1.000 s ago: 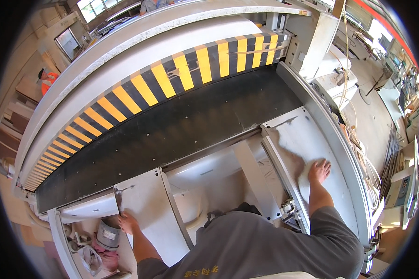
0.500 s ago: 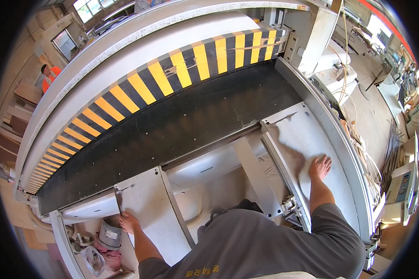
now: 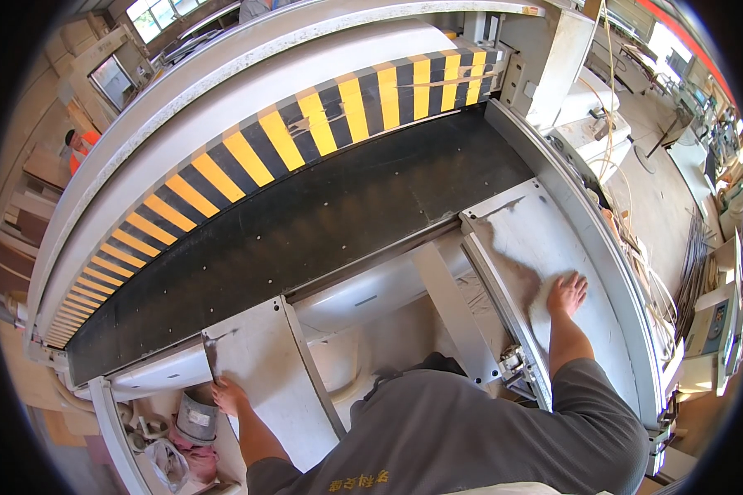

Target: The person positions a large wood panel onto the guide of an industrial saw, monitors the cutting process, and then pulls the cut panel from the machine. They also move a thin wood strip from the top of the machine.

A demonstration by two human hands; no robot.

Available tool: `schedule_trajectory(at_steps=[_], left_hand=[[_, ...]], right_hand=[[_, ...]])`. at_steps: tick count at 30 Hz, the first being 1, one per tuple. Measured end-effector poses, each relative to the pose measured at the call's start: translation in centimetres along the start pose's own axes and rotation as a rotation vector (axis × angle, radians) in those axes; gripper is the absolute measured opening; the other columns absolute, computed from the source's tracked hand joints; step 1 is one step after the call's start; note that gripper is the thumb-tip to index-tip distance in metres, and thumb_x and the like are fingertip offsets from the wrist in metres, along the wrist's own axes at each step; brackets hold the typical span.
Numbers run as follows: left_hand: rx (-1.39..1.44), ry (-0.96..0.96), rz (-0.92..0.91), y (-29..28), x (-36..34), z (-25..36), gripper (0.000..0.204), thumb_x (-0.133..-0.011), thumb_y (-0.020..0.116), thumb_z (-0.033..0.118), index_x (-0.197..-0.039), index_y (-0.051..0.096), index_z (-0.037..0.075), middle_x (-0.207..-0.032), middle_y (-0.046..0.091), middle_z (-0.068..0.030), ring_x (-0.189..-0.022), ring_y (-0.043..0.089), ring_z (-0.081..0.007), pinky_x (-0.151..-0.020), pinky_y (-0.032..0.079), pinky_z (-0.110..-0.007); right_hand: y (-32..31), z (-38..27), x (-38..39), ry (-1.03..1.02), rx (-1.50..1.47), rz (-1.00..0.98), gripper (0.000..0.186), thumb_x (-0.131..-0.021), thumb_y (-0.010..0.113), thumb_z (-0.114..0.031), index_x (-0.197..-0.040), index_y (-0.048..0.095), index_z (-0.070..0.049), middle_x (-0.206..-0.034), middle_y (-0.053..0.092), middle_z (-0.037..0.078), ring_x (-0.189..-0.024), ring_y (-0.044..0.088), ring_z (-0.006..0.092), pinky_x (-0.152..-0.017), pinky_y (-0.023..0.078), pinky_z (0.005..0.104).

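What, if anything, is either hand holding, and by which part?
The right hand holds nothing, lying open on the right pale panel. The left hand is at the left edge of the left pale panel; whether it grips cannot be told.

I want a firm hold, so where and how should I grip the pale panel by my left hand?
Probably at the left edge of the pale panel, coming from the left with your left hand, thumb on top, fingers below if the underside, hidden here, is free. Its face looks flat with no handle, while that edge borders the gap holding the bucket.
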State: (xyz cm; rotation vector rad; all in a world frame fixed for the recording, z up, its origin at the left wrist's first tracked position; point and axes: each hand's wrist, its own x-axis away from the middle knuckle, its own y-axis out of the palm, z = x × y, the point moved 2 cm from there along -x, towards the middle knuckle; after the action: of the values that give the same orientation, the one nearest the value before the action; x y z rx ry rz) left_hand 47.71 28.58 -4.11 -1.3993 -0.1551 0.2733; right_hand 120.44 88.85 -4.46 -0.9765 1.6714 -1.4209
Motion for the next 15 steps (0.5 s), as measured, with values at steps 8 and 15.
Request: schedule_trajectory(at_steps=[8, 15], left_hand=[[-0.002, -0.002, 0.012, 0.38, -0.36, -0.48, 0.065, -0.106, 0.040, 0.059, -0.154, 0.051, 0.015, -0.155, 0.055, -0.0091, -0.141, 0.051, -0.0329, -0.114, 0.040, -0.055], [-0.010, -0.002, 0.001, 0.19, -0.09, -0.01, 0.065, -0.106, 0.040, 0.059, -0.153, 0.051, 0.016, -0.154, 0.056, -0.0092, -0.141, 0.052, -0.0327, -0.115, 0.040, -0.055]], right_hand=[[0.12, -0.17, -0.12, 0.000, -0.005, 0.003, 0.068, -0.106, 0.044, -0.044, -0.164, 0.033, -0.011, -0.173, 0.024, 0.019, -0.162, 0.018, 0.0337, -0.132, 0.014, 0.0459], [0.41, 0.15, -0.23, -0.002, -0.007, 0.020, 0.068, -0.106, 0.045, -0.044, -0.164, 0.034, -0.011, -0.172, 0.025, 0.019, -0.162, 0.018, 0.0342, -0.131, 0.015, 0.0464]])
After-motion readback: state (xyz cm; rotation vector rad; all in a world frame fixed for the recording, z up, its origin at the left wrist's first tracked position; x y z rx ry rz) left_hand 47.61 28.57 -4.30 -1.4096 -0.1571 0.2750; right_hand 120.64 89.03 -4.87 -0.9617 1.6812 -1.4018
